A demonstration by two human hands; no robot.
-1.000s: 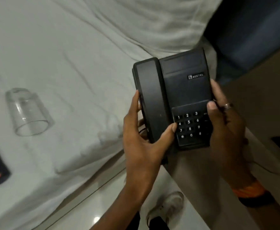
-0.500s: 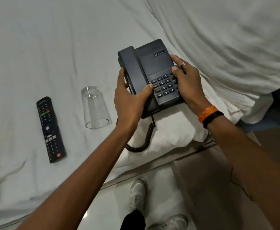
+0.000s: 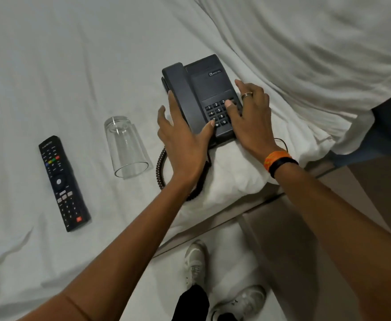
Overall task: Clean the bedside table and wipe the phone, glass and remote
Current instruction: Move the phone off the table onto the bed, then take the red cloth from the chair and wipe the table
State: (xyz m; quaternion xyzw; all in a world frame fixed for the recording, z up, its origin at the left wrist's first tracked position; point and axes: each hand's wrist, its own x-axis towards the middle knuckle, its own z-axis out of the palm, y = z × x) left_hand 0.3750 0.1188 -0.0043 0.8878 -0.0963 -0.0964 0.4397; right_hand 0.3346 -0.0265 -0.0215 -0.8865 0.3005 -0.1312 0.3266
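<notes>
The black desk phone (image 3: 199, 89) lies flat on the white bed sheet (image 3: 62, 66) near the bed's edge, handset on its cradle. My left hand (image 3: 185, 144) is at its left side, fingers spread, thumb tip touching the keypad's lower edge. My right hand (image 3: 252, 119) grips the phone's right side with its thumb on the keys. The coiled cord (image 3: 161, 167) loops under my left wrist. A clear glass (image 3: 126, 149) lies on its side left of the phone. Further left lies the black remote (image 3: 62, 181).
A rumpled white duvet (image 3: 305, 42) covers the bed's upper right. The brown bedside table top (image 3: 282, 239) is at the lower right, beside the bed. My white shoes (image 3: 194, 262) stand on the pale floor below.
The phone went from held up in both hands down onto the bed sheet. My left hand's fingers have since spread off the handset; my right hand stays on the phone.
</notes>
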